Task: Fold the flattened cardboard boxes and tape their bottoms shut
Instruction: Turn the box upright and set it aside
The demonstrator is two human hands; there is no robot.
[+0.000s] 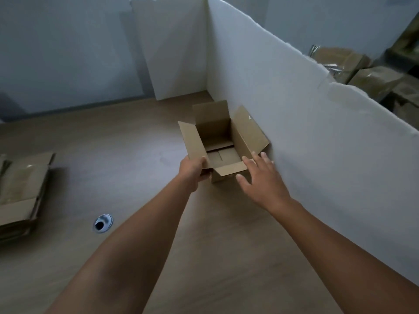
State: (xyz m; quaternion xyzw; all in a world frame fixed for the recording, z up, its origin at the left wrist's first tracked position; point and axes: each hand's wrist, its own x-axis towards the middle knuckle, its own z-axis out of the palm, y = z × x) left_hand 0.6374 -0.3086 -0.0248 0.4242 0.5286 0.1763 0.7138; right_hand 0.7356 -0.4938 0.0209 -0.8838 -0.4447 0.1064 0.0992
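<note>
box (223, 141) | upright, flaps open, by far-right wall | light, stiff; hold near corners | left hand (192, 169) gripping near-left corner | right hand (258, 175) spread, holding nothing

A white partition (294, 105) walls off the whole right side of our desk (113, 155), running from near right to the far middle. There it meets a second white panel (172, 53) that closes the far side. The box (213, 125) stands close against the partition with its right flap touching it, so no hand passes between them there. Our right hand (260, 177), fingers spread, fills the narrow space by the box's near right corner. Our left hand (192, 171) grips the near left flap. The flaps spread outward and the mouth is open from above. Left of the box we have broad open desk as far as the stack of flattened boxes (22, 189) at the left edge. Only a round metal grommet (103, 223) breaks that surface, at near left.
</note>
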